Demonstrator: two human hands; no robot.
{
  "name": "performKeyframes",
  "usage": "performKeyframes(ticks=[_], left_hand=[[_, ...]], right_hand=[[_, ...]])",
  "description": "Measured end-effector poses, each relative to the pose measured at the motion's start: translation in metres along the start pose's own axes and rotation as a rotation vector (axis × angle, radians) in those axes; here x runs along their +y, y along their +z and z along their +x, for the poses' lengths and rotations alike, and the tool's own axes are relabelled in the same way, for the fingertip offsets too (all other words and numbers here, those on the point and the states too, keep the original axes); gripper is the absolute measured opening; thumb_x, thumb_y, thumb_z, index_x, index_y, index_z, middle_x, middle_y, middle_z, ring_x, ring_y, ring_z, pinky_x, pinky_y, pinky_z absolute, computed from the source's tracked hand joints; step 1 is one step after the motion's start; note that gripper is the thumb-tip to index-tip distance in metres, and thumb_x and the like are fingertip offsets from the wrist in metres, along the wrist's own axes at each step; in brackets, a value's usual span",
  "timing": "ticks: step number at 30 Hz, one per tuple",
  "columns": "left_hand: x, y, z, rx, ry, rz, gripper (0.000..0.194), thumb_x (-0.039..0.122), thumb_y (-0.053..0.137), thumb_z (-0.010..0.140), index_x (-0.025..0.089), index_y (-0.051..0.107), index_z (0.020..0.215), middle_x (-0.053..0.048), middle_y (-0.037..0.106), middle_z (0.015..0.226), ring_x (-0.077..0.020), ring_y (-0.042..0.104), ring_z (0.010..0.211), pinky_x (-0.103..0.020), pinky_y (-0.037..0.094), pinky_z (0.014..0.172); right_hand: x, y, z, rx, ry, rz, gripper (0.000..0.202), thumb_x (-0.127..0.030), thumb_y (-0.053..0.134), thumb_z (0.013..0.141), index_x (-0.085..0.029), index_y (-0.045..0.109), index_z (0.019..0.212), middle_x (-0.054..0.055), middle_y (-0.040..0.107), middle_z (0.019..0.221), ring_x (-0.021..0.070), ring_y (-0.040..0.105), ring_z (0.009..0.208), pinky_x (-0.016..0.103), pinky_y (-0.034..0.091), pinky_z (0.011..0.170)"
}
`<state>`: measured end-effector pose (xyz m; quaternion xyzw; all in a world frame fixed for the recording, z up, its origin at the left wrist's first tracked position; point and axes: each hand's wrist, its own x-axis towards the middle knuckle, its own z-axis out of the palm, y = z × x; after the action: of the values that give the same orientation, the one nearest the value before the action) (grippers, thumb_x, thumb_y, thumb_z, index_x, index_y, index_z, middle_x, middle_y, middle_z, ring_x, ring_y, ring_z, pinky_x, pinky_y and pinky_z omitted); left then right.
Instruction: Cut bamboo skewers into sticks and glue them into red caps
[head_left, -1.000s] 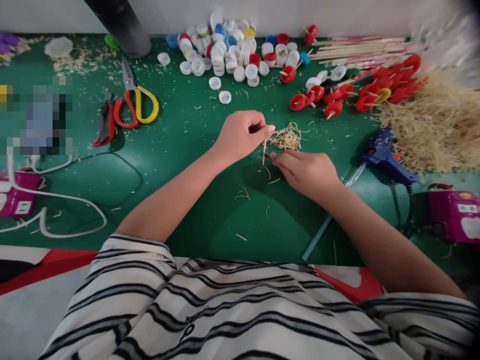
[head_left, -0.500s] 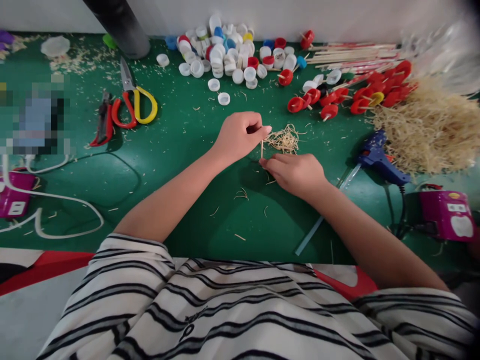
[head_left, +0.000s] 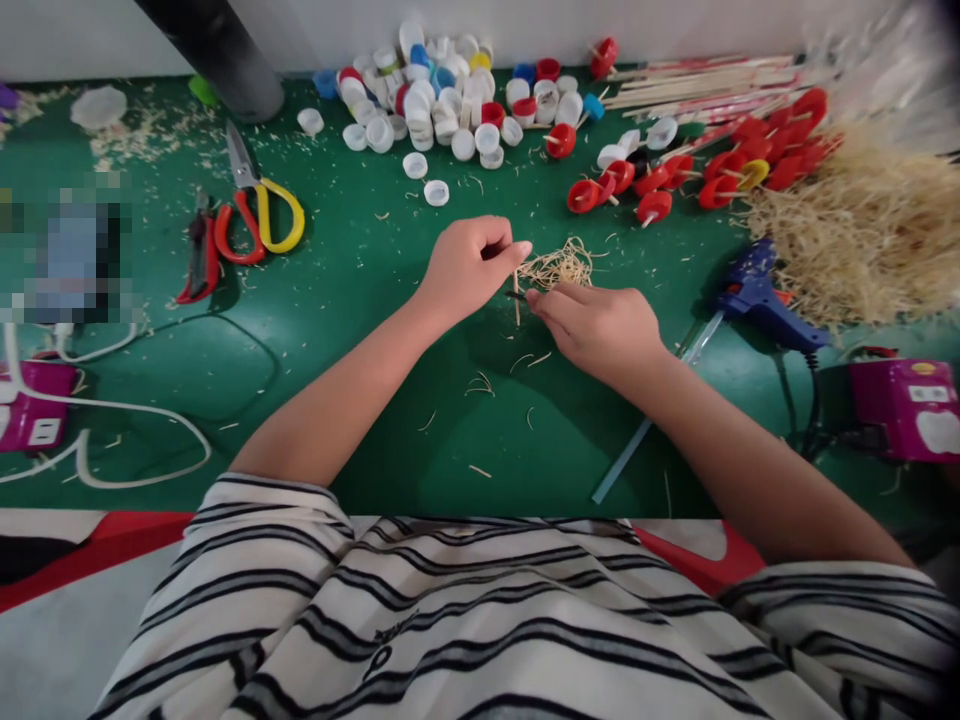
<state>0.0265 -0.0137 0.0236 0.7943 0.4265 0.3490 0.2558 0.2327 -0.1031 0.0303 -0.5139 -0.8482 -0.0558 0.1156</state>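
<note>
Pinched between the thumb and fingers of my left hand [head_left: 472, 262] is a thin wooden stick [head_left: 517, 312], pointing down towards me. My right hand [head_left: 596, 325] is closed just to the right of it. From its fingertips pokes a small dark flat piece [head_left: 514, 295], perhaps a blade, lying across the stick; most of it is hidden in the fingers. Behind my right hand lies a small heap of curly wood shavings [head_left: 566, 262]. Loose shavings [head_left: 480, 385] are scattered on the green table [head_left: 420, 450] in front of both hands.
Bottle caps [head_left: 442, 110] are piled at the back. Red caps on sticks [head_left: 652, 207] lie right of them, near a large fibre heap [head_left: 855, 250]. A blue glue gun [head_left: 765, 300] is beside my right forearm. Scissors [head_left: 259, 215] and pliers [head_left: 199, 255] lie left.
My right fingers have shifted up along the stick and slightly right, so its lower end and the dark piece now show. My left hand keeps its pinch. The whole view has shifted slightly.
</note>
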Motion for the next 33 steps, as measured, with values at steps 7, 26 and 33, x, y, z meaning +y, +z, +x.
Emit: performKeyframes(ticks=[7,26,33], left_hand=[[0.002,0.001,-0.001,-0.005,-0.045,-0.018,0.039,0.031,0.066,0.098,0.023,0.046,0.065,0.001,0.046,0.062,-0.0154,0.046,0.066,-0.035,0.043,0.067],[-0.005,0.003,0.002,-0.002,-0.056,-0.109,0.043,0.046,0.071,0.094,0.025,0.048,0.065,0.0,0.041,0.06,-0.0177,0.045,0.066,-0.039,0.038,0.066],[-0.009,0.008,0.012,0.019,-0.069,-0.148,0.049,0.043,0.077,0.087,0.027,0.043,0.056,0.0,0.046,0.057,-0.0183,0.04,0.063,-0.043,0.034,0.066]], right_hand=[[0.001,0.003,-0.008,-0.022,0.0,0.028,0.04,-0.034,0.042,0.113,-0.022,0.079,0.103,0.004,0.075,0.086,0.0146,0.053,0.067,0.035,0.017,0.057],[0.009,-0.01,-0.02,0.045,0.081,0.267,0.028,-0.034,0.055,0.107,-0.025,0.079,0.118,0.005,0.084,0.111,0.0205,0.075,0.09,0.032,0.045,0.068],[0.006,-0.053,-0.025,0.052,0.126,0.564,0.025,-0.036,0.069,0.098,-0.025,0.078,0.119,0.003,0.08,0.098,0.0185,0.07,0.077,0.034,0.054,0.074]])
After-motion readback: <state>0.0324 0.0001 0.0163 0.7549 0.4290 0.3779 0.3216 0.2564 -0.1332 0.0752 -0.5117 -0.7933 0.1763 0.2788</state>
